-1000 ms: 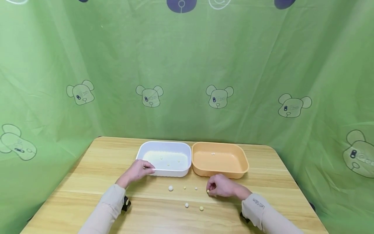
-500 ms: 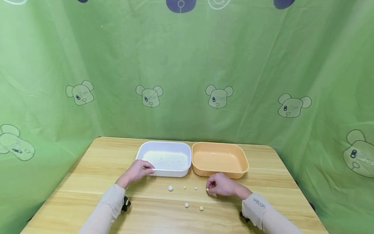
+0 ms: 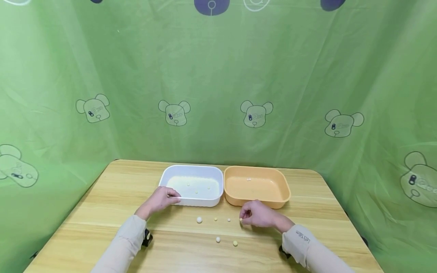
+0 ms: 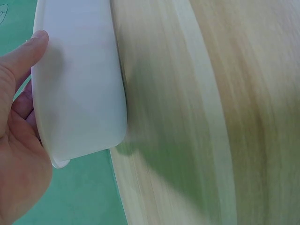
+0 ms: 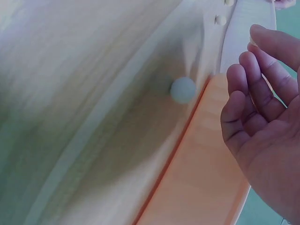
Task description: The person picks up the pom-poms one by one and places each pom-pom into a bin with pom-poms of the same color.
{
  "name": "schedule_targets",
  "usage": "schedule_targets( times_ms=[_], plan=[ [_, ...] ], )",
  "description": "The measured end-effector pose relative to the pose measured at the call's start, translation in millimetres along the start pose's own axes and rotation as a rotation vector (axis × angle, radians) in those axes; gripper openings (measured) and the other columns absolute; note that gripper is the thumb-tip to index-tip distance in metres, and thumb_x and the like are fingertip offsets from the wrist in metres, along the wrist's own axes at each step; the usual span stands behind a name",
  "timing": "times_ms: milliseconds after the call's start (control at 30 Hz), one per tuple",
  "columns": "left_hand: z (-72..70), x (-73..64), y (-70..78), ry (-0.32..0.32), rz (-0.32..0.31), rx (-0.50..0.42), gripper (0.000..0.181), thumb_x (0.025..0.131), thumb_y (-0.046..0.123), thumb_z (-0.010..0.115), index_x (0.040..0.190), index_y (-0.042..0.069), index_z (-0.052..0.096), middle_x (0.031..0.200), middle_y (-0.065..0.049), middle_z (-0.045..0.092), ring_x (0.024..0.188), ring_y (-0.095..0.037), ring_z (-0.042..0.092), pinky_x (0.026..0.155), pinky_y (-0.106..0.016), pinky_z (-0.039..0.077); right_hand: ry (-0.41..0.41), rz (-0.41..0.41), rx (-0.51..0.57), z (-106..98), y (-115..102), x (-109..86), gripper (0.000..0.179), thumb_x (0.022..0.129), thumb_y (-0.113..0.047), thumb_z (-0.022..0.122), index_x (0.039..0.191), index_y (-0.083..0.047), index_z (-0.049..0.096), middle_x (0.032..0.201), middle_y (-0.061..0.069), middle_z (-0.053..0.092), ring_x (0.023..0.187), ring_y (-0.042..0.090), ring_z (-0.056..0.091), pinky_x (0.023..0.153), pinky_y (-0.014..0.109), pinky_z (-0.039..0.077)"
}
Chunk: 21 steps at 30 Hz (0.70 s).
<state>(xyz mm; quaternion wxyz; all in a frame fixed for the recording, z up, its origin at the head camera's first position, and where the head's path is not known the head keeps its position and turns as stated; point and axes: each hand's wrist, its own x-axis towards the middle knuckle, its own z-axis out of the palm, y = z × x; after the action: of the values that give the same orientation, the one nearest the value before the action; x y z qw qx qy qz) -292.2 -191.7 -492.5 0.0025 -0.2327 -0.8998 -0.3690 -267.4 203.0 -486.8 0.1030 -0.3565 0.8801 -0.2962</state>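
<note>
My left hand grips the front-left rim of a white plastic bin. In the left wrist view the thumb lies on the bin's outer wall and the other fingers go behind the rim. Just in front of an orange bin, my right hand pinches a small yellow ball between thumb and forefinger. Small balls lie on the table near it: a white ball, a yellow ball, a larger white ball, another white ball and another yellow ball.
The two bins stand side by side at the back of the wooden table. Three tiny yellowish balls lie in the white bin, and two white balls in the orange one. A green curtain hangs behind the table.
My right hand, with the yellow ball pinched, has moved slightly up and left toward the orange bin. My left hand stays on the white bin's rim.
</note>
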Motion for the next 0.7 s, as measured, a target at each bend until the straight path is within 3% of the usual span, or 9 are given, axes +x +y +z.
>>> schedule_targets(
  times_ms=[700],
  plan=[
    [-1.4, -1.1, 0.8, -0.005, -0.004, -0.004, 0.01, 0.085, 0.021, 0.071, 0.091, 0.013, 0.075, 0.088, 0.004, 0.07, 0.084, -0.013, 0.062, 0.078, -0.031, 0.049, 0.015, 0.023, 0.032, -8, -17, 6.0, 0.006, 0.081, -0.009, 0.073, 0.083, -0.013, 0.068, 0.075, -0.01, 0.061, 0.068, 0.005, 0.057, 0.059, 0.023, 0.05]
  ],
)
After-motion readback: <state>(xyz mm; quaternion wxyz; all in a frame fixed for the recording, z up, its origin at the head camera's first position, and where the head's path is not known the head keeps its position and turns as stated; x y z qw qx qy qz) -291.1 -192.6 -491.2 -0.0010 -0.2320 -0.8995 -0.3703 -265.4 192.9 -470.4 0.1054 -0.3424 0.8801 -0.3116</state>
